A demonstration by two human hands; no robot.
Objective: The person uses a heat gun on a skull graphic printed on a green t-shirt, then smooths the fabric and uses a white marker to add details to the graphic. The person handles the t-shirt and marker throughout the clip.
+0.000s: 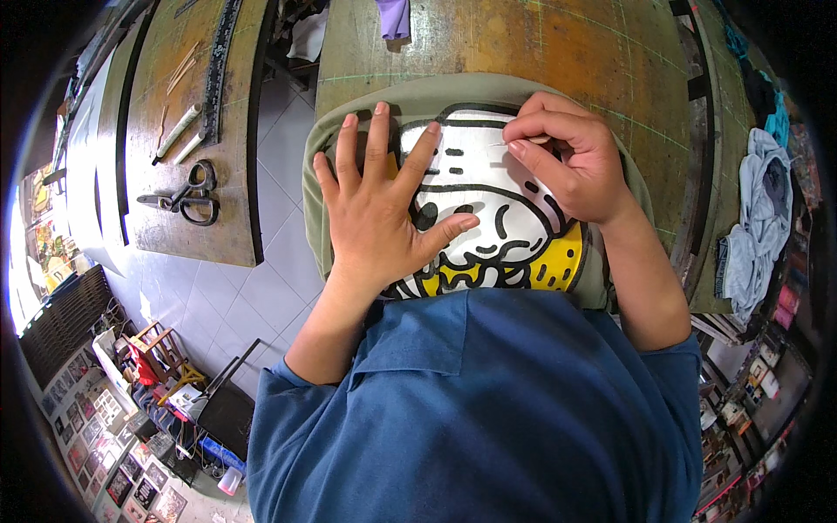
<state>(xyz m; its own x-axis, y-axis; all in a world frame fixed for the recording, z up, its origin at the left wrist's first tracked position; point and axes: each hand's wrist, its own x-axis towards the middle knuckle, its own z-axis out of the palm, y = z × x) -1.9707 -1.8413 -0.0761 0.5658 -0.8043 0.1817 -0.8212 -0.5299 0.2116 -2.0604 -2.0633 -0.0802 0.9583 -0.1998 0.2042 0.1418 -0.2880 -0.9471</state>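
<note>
An olive-green cloth piece [418,90], which looks like a garment, lies over the near edge of the wooden table before me. On it is a bold cartoon print [488,205] in white, black and yellow. My left hand [375,196] rests flat on the cloth and the print's left side, fingers spread. At the print's upper right, my right hand [571,152] is closed in a pinch. A thin pointed thing [501,143] shows at its fingertips, too small to name surely; the curled fingers hide the rest.
Black-handled scissors [185,196], marker-like sticks [177,132], thin wooden sticks [181,68] and a dark ruler [221,78] lie on a side table at left. A purple cloth [394,19] lies at the far edge. Pale blue clothing [757,218] hangs at right.
</note>
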